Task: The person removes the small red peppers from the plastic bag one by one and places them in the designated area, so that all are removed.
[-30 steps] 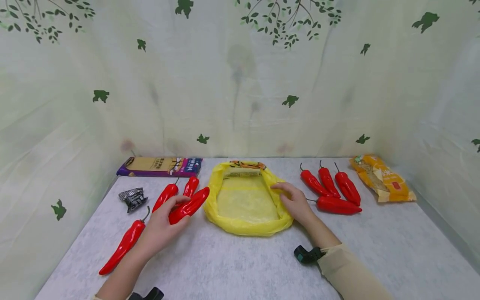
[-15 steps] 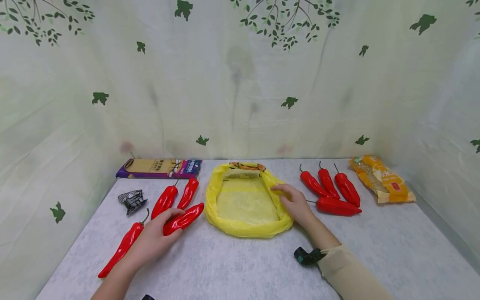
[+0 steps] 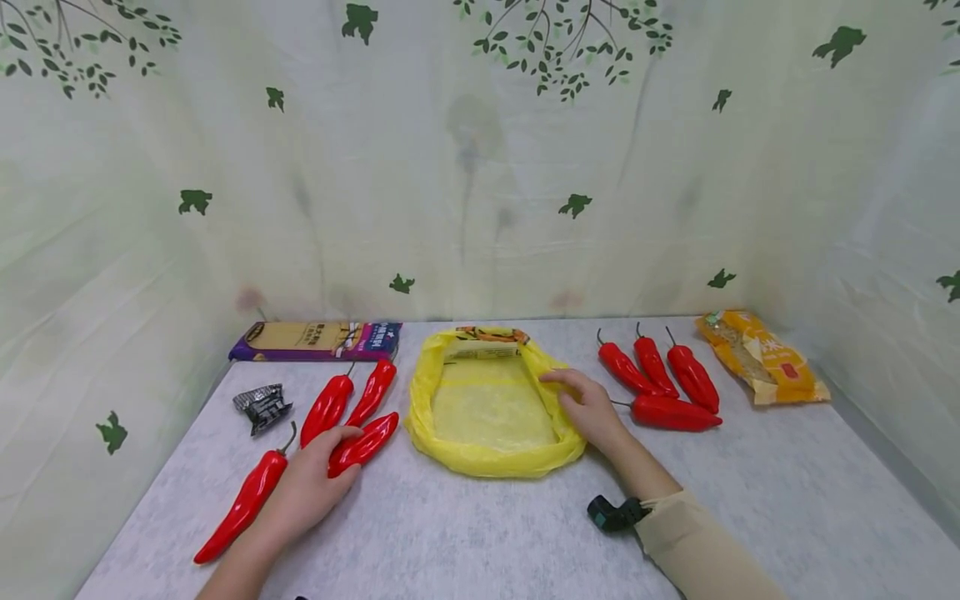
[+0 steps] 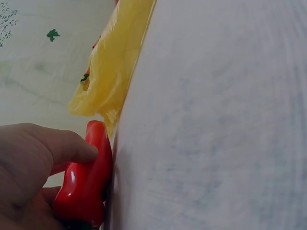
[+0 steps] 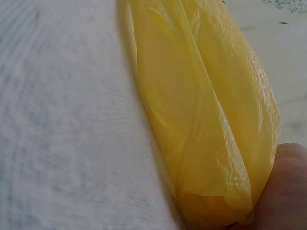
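Note:
My left hand [image 3: 311,483] holds a glossy red chili pepper [image 3: 367,446] between thumb and fingers, low at the tabletop. In the left wrist view the thumb lies along this pepper [image 4: 86,187]. Close by are two more red peppers [image 3: 327,408] with their tips toward me, and a third pepper [image 3: 246,504] lies beside the left forearm. A yellow plastic bag [image 3: 480,462] sits open in the middle, its rim rolled out. At the bag's right rim my right hand [image 3: 592,408] grips the plastic; in the right wrist view the bag [image 5: 192,96] hides most of the fingers.
Several red peppers [image 3: 675,412] lie grouped right of the bag. An orange-yellow food packet [image 3: 768,358] is at the back right. A long purple and tan packet [image 3: 315,342] lies at the back left, with a small black crinkled packet [image 3: 264,408] in front.
My left hand has moved down and left with the pepper, away from the bag, lowering it toward the table. The right hand stays at the bag's rim.

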Demonstrator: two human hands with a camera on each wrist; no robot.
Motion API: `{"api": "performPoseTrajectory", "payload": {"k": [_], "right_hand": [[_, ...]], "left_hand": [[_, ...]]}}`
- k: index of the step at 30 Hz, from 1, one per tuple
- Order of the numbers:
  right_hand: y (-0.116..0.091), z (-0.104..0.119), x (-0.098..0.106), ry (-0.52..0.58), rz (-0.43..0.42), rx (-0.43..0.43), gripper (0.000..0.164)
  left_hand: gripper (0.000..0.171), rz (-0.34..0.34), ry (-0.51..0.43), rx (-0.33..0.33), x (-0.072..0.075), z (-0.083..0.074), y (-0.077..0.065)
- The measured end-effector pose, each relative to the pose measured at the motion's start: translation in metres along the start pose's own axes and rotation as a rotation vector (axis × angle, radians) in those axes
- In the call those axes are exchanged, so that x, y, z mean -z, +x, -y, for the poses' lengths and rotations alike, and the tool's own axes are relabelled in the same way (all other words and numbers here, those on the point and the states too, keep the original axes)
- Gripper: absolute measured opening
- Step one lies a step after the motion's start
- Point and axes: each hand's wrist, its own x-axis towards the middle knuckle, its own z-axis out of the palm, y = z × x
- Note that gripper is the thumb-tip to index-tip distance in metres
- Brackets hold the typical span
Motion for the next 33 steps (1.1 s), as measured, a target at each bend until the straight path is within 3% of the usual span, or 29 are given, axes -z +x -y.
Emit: {"api": "performPoseTrajectory", "payload": {"k": [14, 23, 29, 33], "right_hand": [[-0.003, 0.003, 0.001, 0.005, 0.0, -0.001, 0.033], [-0.001, 0.005, -0.001, -0.007, -0.003, -0.004, 0.034], [0.001, 0.007, -0.003, -0.008, -0.002, 0.0, 0.034], [0.001, 0.011, -0.004, -0.006, -0.002, -0.006, 0.033]], "left_hand": [[0.07, -0.047, 0.091, 0.012, 0.0, -0.007, -0.004], [0.084, -0.004, 0.22, 0.076, 0.011, -0.014, -0.014], [0.08, 0.0, 0.266, 0.086, 0.017, -0.016, -0.019], [0.077, -0.043, 0.301, 0.062, 0.02, -0.017, -0.021]]}}
